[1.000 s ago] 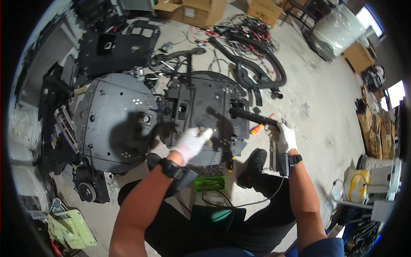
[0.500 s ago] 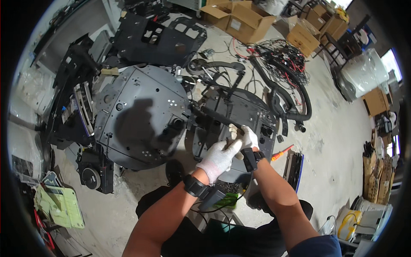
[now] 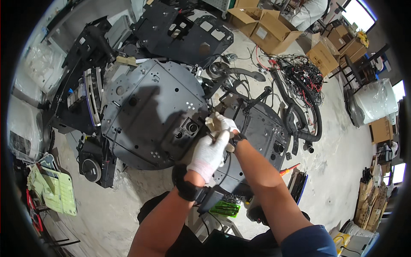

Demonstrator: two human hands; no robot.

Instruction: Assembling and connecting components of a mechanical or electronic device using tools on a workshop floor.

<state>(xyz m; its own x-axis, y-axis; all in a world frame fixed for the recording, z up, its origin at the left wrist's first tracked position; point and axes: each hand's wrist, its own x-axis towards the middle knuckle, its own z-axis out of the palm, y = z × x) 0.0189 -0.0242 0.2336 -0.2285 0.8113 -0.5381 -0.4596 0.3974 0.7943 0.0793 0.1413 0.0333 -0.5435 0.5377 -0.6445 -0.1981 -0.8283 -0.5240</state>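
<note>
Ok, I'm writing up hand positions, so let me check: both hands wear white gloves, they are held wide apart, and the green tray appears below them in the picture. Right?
Not quite: the hands aren't wide apart. The head view shows the left hand and right hand close together, both in white gloves, with the green tray below them.

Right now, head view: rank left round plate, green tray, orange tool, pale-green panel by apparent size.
Largest to smallest:
1. Left round plate
2. Pale-green panel
3. Green tray
4. Orange tool

Left plate (image 3: 154,118) lies beside right plate (image 3: 261,128) (hose (image 3: 317,122) further right).
</note>
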